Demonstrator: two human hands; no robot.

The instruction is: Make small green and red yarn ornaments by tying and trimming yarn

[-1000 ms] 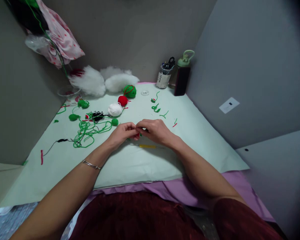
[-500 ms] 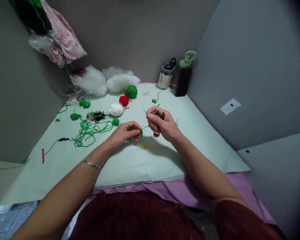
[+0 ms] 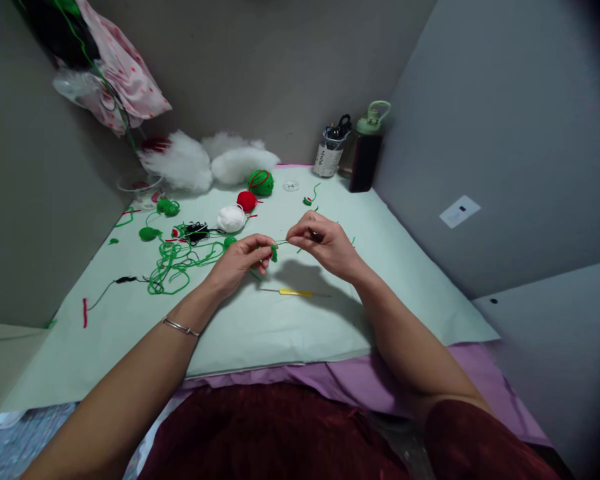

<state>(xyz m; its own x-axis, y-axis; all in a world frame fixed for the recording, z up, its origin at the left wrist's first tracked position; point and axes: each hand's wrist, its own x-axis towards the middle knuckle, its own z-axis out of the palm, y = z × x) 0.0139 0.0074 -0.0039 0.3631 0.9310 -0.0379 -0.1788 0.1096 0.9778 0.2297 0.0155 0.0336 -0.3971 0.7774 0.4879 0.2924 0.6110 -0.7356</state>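
Observation:
My left hand (image 3: 240,260) pinches a small green crocheted piece (image 3: 274,253) just above the pale green mat (image 3: 280,320). My right hand (image 3: 323,243) is closed in a pinch on a thin needle (image 3: 283,242) whose tip points left into the green piece; a green strand trails from it. Both hands hover mid-mat, close together. A yellow-handled crochet hook (image 3: 295,292) lies on the mat right below them, untouched.
Loose green yarn (image 3: 175,263), a white ball (image 3: 231,218), a red ball (image 3: 247,201) and a green ball (image 3: 261,182) lie left and behind. White stuffing (image 3: 207,163) sits at the back. A jar of tools (image 3: 330,152) and a dark bottle (image 3: 366,157) stand back right.
My right hand pulled up and away with the needle, then came back down toward the green piece. My left hand lifted the piece slightly off the mat.

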